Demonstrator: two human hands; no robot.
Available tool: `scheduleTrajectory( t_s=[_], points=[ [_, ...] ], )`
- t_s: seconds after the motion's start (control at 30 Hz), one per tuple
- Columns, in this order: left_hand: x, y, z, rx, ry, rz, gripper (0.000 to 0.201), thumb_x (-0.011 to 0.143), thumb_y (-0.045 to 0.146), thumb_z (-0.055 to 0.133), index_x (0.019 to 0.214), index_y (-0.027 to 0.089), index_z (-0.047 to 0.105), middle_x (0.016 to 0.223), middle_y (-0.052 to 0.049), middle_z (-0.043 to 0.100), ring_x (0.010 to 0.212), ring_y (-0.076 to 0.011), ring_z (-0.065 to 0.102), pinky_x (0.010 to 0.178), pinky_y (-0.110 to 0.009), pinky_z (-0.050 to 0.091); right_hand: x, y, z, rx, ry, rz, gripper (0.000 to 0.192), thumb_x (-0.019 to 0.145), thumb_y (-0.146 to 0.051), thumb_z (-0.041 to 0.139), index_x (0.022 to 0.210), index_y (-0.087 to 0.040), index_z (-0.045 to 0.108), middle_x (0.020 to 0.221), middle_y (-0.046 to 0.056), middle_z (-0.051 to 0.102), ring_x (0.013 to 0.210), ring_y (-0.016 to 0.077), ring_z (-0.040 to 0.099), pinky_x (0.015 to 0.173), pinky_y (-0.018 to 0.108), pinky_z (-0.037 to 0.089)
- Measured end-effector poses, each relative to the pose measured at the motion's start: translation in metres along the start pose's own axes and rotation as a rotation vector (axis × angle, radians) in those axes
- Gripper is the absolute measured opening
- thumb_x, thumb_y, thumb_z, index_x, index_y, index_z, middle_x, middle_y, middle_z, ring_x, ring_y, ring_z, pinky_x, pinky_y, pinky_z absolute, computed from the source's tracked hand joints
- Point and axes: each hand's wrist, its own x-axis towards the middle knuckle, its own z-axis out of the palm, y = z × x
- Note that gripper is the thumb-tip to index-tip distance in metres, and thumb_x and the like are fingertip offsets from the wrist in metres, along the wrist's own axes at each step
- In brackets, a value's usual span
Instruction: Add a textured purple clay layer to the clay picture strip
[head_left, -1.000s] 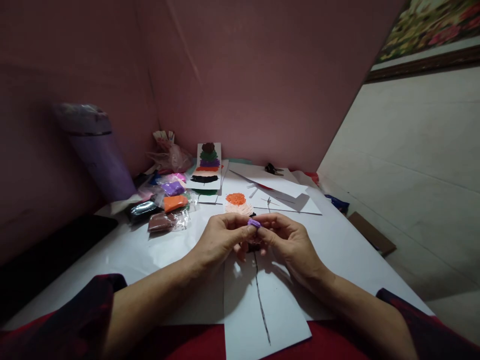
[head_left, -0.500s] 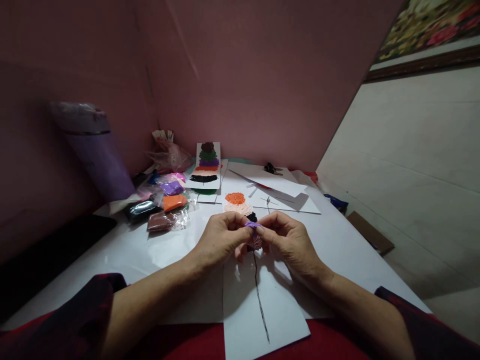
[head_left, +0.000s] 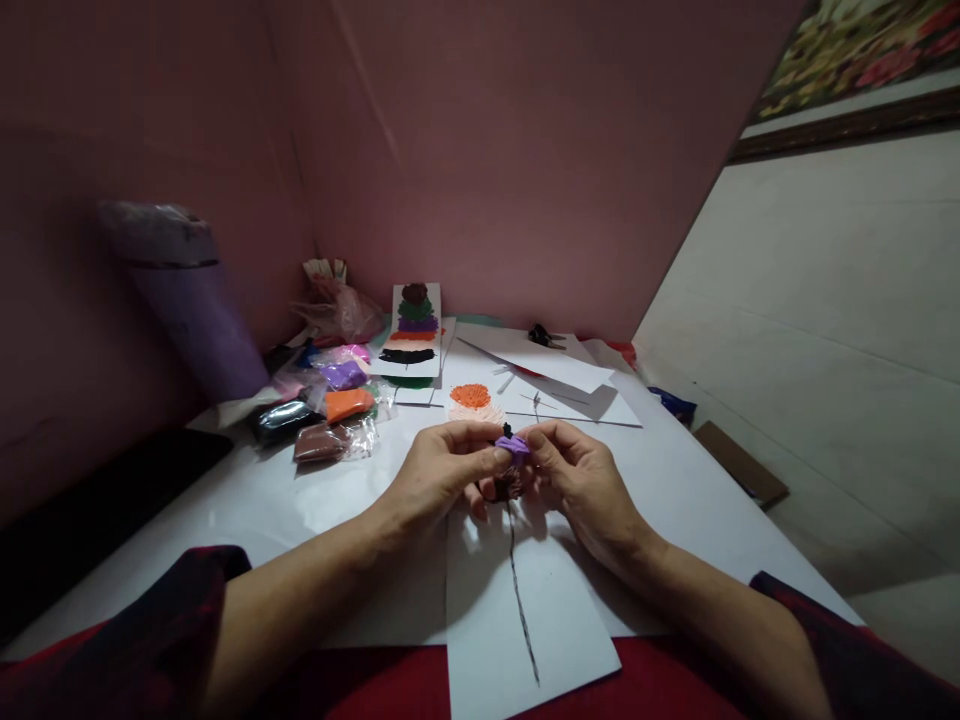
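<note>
A small lump of purple modelling clay (head_left: 512, 448) is pinched between my two hands. My left hand (head_left: 450, 465) grips its left side with thumb and forefinger. The fingertips of my right hand (head_left: 574, 465) hold its right side. Under the hands lies a white sheet of paper (head_left: 517, 610) with a dark line drawn down it. Textured clay patches in orange (head_left: 471, 396), pale peach (head_left: 478, 412) and brown (head_left: 508, 485) show on the sheet, and a bit of black shows just above the purple lump. My fingers cover part of these patches.
Bagged clay packs, among them orange (head_left: 349, 403) and brown (head_left: 324, 444), lie on the left of the white table (head_left: 697, 530). A finished clay-striped card (head_left: 406, 350) leans behind them. Loose paper (head_left: 540, 356) and keys (head_left: 541, 335) lie at the back. A purple bottle (head_left: 199, 320) stands far left.
The purple clay looks wider and more exposed between my fingertips, which have shifted slightly apart. Both hands stay over the same spot on the paper.
</note>
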Motion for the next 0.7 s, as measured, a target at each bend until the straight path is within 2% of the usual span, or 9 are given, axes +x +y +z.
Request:
scheduleTrajectory(
  t_s=[0.1, 0.17, 0.33, 0.53, 0.7],
  points=[
    [-0.0008, 0.0019, 0.0028, 0.077, -0.041, -0.006, 0.029, 0.064, 0.031, 0.079, 0.077, 0.009, 0.065, 0.067, -0.006, 0.068, 0.046, -0.0105, 0.056, 0.039, -0.02, 0.042, -0.0019, -0.002, 0.0016, -0.034, -0.059, -0.036, 0.032, 0.073, -0.046, 0.076, 0.081, -0.016, 0.066, 0.064, 0.001, 0.065, 0.057, 0.0124, 0.059, 0.052, 0.024, 0.045],
    [-0.0014, 0.0034, 0.0043, 0.096, -0.018, 0.006, 0.03, 0.063, 0.033, 0.08, 0.074, 0.01, 0.063, 0.063, -0.006, 0.068, 0.043, -0.0098, 0.055, 0.04, -0.021, 0.041, -0.0017, -0.0018, 0.0017, -0.061, -0.065, -0.037, 0.03, 0.072, -0.043, 0.078, 0.081, -0.017, 0.066, 0.065, 0.001, 0.067, 0.059, 0.0133, 0.061, 0.052, 0.023, 0.045],
    [-0.0022, 0.0054, 0.0044, 0.085, 0.009, 0.025, 0.026, 0.063, 0.03, 0.078, 0.073, 0.011, 0.062, 0.058, -0.003, 0.065, 0.042, -0.01, 0.054, 0.042, -0.022, 0.042, -0.0003, -0.001, 0.0012, -0.036, -0.096, -0.042, 0.026, 0.073, -0.04, 0.077, 0.082, -0.018, 0.067, 0.064, 0.0, 0.067, 0.056, 0.0117, 0.059, 0.05, 0.023, 0.044],
    [-0.0014, 0.0041, 0.0, 0.067, -0.081, 0.03, 0.033, 0.065, 0.036, 0.078, 0.083, 0.011, 0.066, 0.064, -0.004, 0.067, 0.043, -0.0109, 0.056, 0.043, -0.023, 0.046, -0.0011, -0.0037, 0.0021, -0.06, -0.088, -0.066, 0.023, 0.076, -0.038, 0.075, 0.081, -0.016, 0.068, 0.063, 0.0, 0.066, 0.049, 0.0094, 0.054, 0.047, 0.023, 0.043],
    [-0.0029, 0.0092, 0.0041, 0.145, -0.033, -0.006, 0.023, 0.071, 0.031, 0.072, 0.069, 0.01, 0.063, 0.058, -0.004, 0.065, 0.039, -0.0093, 0.054, 0.039, -0.02, 0.042, -0.0028, -0.0028, 0.0023, -0.082, -0.11, -0.09, 0.021, 0.078, -0.036, 0.073, 0.081, -0.016, 0.067, 0.065, 0.001, 0.067, 0.054, 0.0108, 0.056, 0.049, 0.023, 0.044]
  ],
)
